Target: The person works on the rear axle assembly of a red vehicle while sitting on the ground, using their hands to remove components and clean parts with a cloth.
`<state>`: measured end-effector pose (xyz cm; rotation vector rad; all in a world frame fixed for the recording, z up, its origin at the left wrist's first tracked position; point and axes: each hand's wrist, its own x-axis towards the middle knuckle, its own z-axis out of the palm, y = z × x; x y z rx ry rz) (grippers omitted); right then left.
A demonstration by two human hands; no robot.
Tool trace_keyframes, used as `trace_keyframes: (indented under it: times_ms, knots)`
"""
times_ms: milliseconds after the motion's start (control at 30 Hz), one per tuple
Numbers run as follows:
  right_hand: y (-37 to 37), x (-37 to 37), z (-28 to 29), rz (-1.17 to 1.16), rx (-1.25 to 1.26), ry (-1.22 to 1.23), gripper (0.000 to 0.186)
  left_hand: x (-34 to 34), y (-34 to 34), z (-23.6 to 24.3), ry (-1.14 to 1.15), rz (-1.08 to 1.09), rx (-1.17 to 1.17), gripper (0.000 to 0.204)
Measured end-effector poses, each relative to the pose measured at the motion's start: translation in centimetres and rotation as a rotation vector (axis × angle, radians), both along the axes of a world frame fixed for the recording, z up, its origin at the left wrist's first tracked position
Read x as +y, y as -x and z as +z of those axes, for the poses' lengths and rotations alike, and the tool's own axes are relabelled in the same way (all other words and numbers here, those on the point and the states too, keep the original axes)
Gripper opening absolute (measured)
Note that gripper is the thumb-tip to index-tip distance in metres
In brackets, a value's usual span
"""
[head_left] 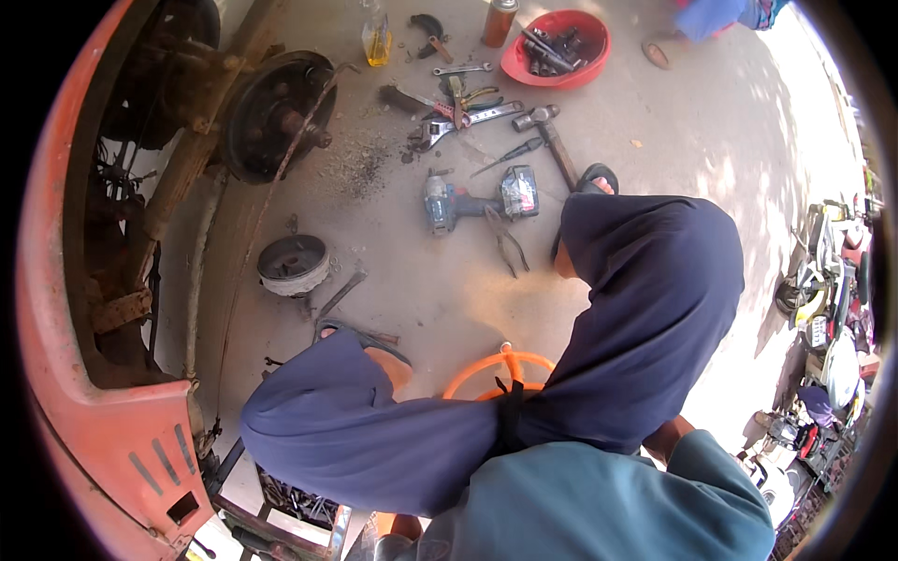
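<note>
I sit with my knees apart, and neither hand shows its fingers. My right forearm [667, 438] passes behind my right thigh, which hides the hand. At the lower edge only a small patch of skin shows on my left side. On the floor before me lie a cordless impact driver [456, 208], pliers [506, 243], a screwdriver [510, 154] and a hammer [557, 150]. Beyond them are an adjustable wrench [477, 116], a combination wrench [462, 68] and a brush [412, 99]. A round drum-like part [293, 265] rests near my left foot.
An orange-red vehicle body [122, 439] with a dark wheel hub [281, 117] stands at left. A red bowl [519, 70] holds sockets, beside a can [499, 23] and a bottle of yellow liquid [376, 42]. An orange ring-shaped frame [468, 371] is between my legs. Parked motorcycles [828, 280] line the right.
</note>
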<state>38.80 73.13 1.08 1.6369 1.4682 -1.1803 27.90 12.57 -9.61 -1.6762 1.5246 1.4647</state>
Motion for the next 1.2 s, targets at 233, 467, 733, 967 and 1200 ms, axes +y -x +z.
trace_keyframes:
  times_ms: [233,467,733,967,1200]
  knots:
    - [16.0,5.4,-4.6,0.32,0.144,0.08,0.039,3.5,0.7,-3.0,0.086,0.22,0.241,0.048]
    - [34.0,4.7,-8.8,0.662,0.264,0.152,0.039,9.0,0.1,6.5,0.271,0.407,0.529,0.052]
    - [44.5,3.6,-5.9,0.974,0.459,0.237,0.039,5.1,-8.4,16.7,0.896,0.604,0.592,0.059]
    - [41.3,6.1,-4.8,0.9,0.46,0.235,0.039,1.5,-12.2,17.0,0.762,0.837,0.649,0.061]
    - [34.6,16.6,-3.6,0.591,0.373,0.087,0.038,0.2,-6.0,12.0,0.551,0.909,0.609,0.062]
